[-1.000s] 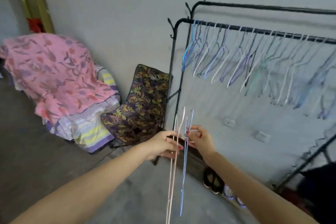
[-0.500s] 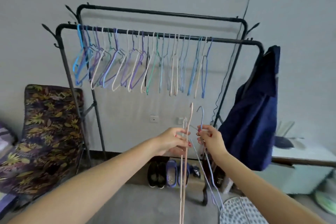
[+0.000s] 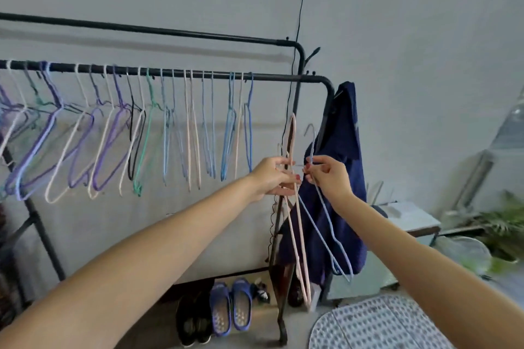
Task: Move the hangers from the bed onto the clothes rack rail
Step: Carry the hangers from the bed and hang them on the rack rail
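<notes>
Both hands have drifted right under the rail (image 3: 278, 77): left hand (image 3: 270, 176) grips pink hangers (image 3: 299, 235), right hand (image 3: 329, 176) pinches a blue hanger (image 3: 326, 218) beside them

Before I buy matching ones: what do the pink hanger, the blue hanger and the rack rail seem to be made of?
Pink hanger, in the left hand: thin wire, apparently with a matte pale coating, no bare metal showing. Blue hanger, pinched by the right hand: the same slim coated wire, probably. Rack rail: round tube, likely metal painted matte black, with a smooth bent corner.

Hangers (image 3: 192, 127) hang on rail (image 3: 272, 77); shoes (image 3: 224, 309) apparently beneath.
</notes>
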